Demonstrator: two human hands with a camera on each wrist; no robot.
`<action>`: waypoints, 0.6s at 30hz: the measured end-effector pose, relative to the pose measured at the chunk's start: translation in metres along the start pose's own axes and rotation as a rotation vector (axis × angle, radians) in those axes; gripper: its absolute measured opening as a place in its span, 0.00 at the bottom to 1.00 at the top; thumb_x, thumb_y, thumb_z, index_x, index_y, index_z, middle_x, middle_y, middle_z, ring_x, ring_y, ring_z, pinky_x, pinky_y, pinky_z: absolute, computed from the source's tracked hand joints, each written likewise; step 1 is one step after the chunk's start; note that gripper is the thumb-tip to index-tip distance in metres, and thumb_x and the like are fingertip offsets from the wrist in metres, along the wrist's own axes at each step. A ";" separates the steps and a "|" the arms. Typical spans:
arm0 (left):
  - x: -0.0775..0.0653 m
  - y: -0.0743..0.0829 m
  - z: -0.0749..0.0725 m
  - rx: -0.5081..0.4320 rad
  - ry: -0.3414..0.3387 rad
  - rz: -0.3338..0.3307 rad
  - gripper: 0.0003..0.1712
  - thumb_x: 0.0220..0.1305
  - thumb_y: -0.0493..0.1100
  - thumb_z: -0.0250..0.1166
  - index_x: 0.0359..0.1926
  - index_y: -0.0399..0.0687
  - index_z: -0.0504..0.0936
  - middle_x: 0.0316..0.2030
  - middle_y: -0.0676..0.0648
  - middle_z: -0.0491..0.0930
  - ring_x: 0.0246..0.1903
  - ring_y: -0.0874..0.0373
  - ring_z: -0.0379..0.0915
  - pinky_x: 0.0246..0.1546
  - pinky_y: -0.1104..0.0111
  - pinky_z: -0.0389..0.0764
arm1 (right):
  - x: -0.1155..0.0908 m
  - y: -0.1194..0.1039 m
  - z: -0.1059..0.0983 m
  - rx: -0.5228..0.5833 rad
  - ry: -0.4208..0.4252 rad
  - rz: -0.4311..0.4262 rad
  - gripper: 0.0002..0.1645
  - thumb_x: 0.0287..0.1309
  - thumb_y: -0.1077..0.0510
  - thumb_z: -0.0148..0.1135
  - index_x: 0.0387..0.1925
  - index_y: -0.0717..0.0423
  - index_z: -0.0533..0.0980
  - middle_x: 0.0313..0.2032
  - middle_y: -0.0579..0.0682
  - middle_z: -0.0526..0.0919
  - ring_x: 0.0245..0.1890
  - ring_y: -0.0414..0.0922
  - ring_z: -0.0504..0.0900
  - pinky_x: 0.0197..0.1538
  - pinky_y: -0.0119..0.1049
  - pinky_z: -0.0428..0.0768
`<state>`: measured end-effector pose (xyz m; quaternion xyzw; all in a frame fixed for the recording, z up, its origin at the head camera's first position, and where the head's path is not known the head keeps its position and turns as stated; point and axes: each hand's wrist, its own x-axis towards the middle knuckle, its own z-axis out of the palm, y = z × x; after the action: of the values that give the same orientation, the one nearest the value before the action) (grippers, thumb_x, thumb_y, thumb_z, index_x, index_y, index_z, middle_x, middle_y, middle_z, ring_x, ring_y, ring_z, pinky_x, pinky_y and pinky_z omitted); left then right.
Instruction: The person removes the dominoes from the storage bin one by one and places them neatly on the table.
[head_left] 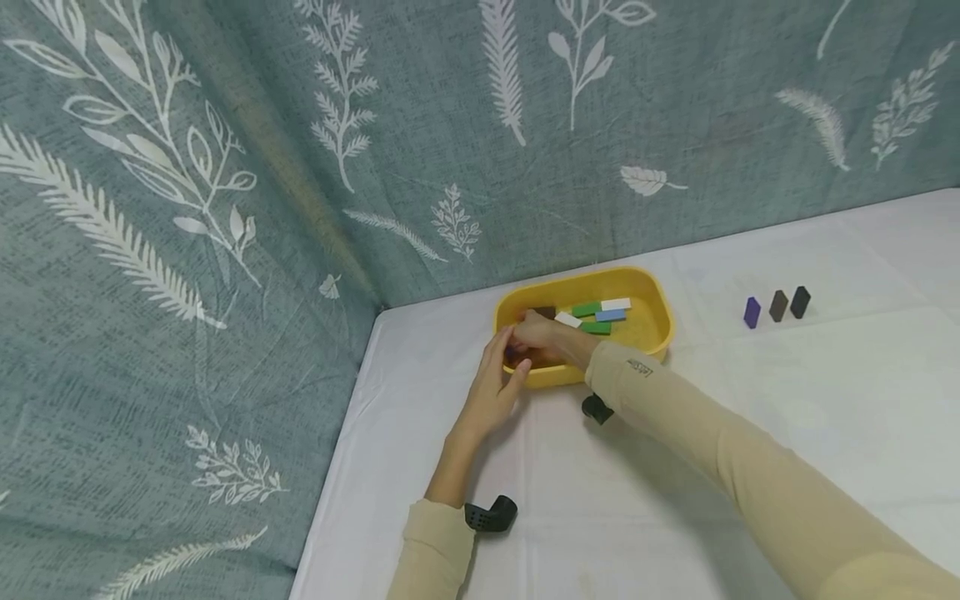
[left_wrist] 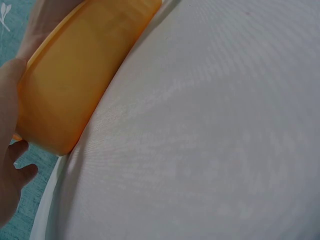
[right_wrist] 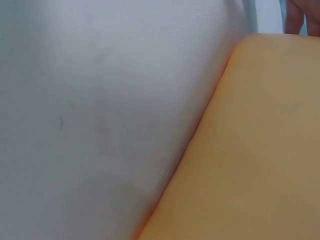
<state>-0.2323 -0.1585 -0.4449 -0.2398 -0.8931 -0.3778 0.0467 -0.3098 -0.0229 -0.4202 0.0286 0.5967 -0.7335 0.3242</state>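
A yellow plastic tub (head_left: 643, 333) stands on the white cloth, holding several small flat blocks. Green blocks (head_left: 596, 328), white blocks (head_left: 617, 304), a blue block (head_left: 611, 316) and a dark brown block (head_left: 545, 312) lie inside. My right hand (head_left: 546, 335) reaches down into the tub's left end. Its fingertips are hidden there, so I cannot tell what they hold. My left hand (head_left: 489, 402) is at the near left corner, thumb spread toward the front wall and fingers stretched along the left end. In the left wrist view its fingers (left_wrist: 7, 95) reach the rim.
On the right of the cloth, a purple block (head_left: 752, 312), a brown block (head_left: 778, 306) and a black block (head_left: 801, 302) stand upright in a row. A teal leaf-patterned curtain (head_left: 480, 167) hangs behind and along the left edge of the table.
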 end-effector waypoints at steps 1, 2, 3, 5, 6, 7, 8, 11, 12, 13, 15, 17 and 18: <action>0.000 0.000 0.000 0.000 0.002 0.001 0.36 0.74 0.53 0.47 0.73 0.38 0.50 0.71 0.38 0.49 0.70 0.50 0.44 0.67 0.57 0.50 | -0.001 -0.001 0.000 0.015 -0.009 0.006 0.47 0.60 0.74 0.47 0.73 0.59 0.36 0.22 0.51 0.63 0.18 0.40 0.61 0.27 0.32 0.69; 0.000 0.000 0.000 0.001 0.003 0.000 0.36 0.74 0.53 0.47 0.73 0.38 0.50 0.71 0.39 0.49 0.70 0.50 0.44 0.67 0.57 0.50 | -0.002 -0.001 -0.001 0.016 -0.018 0.009 0.47 0.60 0.73 0.47 0.73 0.58 0.35 0.23 0.51 0.64 0.19 0.41 0.62 0.27 0.31 0.69; 0.000 0.000 0.000 0.001 0.005 0.002 0.36 0.74 0.53 0.47 0.73 0.38 0.50 0.71 0.38 0.49 0.70 0.50 0.44 0.67 0.57 0.50 | -0.003 -0.001 -0.001 0.021 -0.026 0.010 0.47 0.61 0.73 0.47 0.73 0.58 0.35 0.25 0.52 0.64 0.20 0.41 0.63 0.27 0.32 0.70; -0.001 0.000 0.000 -0.001 0.006 0.003 0.37 0.74 0.54 0.47 0.73 0.39 0.50 0.71 0.39 0.49 0.70 0.50 0.44 0.67 0.56 0.50 | -0.003 -0.001 -0.002 0.012 -0.030 0.008 0.47 0.61 0.71 0.48 0.73 0.58 0.35 0.28 0.53 0.65 0.22 0.42 0.65 0.28 0.31 0.72; -0.001 0.000 0.000 0.000 0.006 0.004 0.37 0.74 0.54 0.47 0.73 0.38 0.49 0.71 0.39 0.49 0.70 0.50 0.44 0.67 0.56 0.50 | -0.003 -0.001 -0.002 0.009 -0.030 0.005 0.46 0.61 0.71 0.48 0.73 0.58 0.35 0.28 0.53 0.65 0.22 0.42 0.65 0.28 0.31 0.71; -0.001 0.000 0.000 0.001 0.008 0.005 0.37 0.74 0.55 0.47 0.73 0.39 0.49 0.71 0.39 0.49 0.70 0.50 0.44 0.67 0.57 0.50 | -0.004 -0.001 -0.002 0.003 -0.028 0.002 0.46 0.62 0.71 0.48 0.73 0.58 0.36 0.28 0.52 0.65 0.22 0.41 0.65 0.28 0.31 0.71; -0.001 -0.001 0.000 0.002 0.009 0.006 0.37 0.74 0.55 0.47 0.73 0.40 0.49 0.71 0.39 0.49 0.70 0.50 0.44 0.67 0.57 0.50 | -0.003 0.000 -0.002 -0.003 -0.028 -0.001 0.46 0.61 0.71 0.48 0.73 0.59 0.36 0.25 0.51 0.64 0.20 0.41 0.63 0.27 0.30 0.70; 0.000 -0.002 0.000 0.006 0.014 0.015 0.37 0.74 0.55 0.47 0.73 0.40 0.50 0.71 0.38 0.50 0.70 0.50 0.44 0.67 0.58 0.50 | -0.002 0.001 -0.002 -0.021 -0.017 -0.013 0.46 0.59 0.71 0.49 0.73 0.59 0.38 0.21 0.49 0.62 0.18 0.39 0.61 0.25 0.30 0.68; 0.000 -0.002 0.000 0.006 0.014 0.015 0.37 0.74 0.55 0.47 0.73 0.40 0.50 0.71 0.38 0.50 0.70 0.50 0.44 0.67 0.58 0.50 | -0.002 0.002 -0.002 -0.030 -0.013 -0.017 0.46 0.59 0.71 0.49 0.72 0.60 0.39 0.21 0.49 0.63 0.18 0.39 0.61 0.25 0.29 0.68; 0.000 -0.002 0.000 0.006 0.016 0.017 0.36 0.74 0.55 0.47 0.73 0.40 0.50 0.71 0.38 0.50 0.70 0.50 0.45 0.67 0.58 0.50 | -0.002 0.002 -0.002 -0.037 -0.009 -0.022 0.46 0.58 0.71 0.50 0.72 0.60 0.40 0.20 0.49 0.63 0.18 0.39 0.61 0.24 0.29 0.68; -0.001 -0.002 0.000 0.004 0.018 0.019 0.36 0.74 0.54 0.48 0.73 0.39 0.51 0.71 0.37 0.51 0.70 0.50 0.45 0.67 0.58 0.50 | -0.003 0.002 -0.002 -0.062 0.011 -0.031 0.46 0.57 0.71 0.52 0.72 0.60 0.41 0.24 0.50 0.66 0.20 0.40 0.64 0.27 0.30 0.71; -0.001 -0.002 0.000 0.005 0.015 0.012 0.36 0.74 0.55 0.47 0.73 0.40 0.51 0.71 0.38 0.50 0.70 0.50 0.44 0.67 0.57 0.50 | -0.004 0.001 -0.003 -0.094 0.029 -0.037 0.46 0.56 0.70 0.53 0.72 0.60 0.43 0.26 0.51 0.67 0.23 0.41 0.67 0.29 0.31 0.73; -0.001 -0.002 0.000 0.007 0.010 0.007 0.37 0.74 0.55 0.47 0.73 0.40 0.50 0.71 0.38 0.50 0.70 0.50 0.44 0.67 0.57 0.50 | -0.005 0.000 -0.004 -0.111 0.036 -0.041 0.46 0.56 0.70 0.54 0.72 0.60 0.44 0.27 0.53 0.69 0.24 0.42 0.69 0.31 0.32 0.75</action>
<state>-0.2328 -0.1603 -0.4466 -0.2408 -0.8933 -0.3757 0.0536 -0.3072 -0.0172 -0.4194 0.0114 0.6428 -0.7050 0.2993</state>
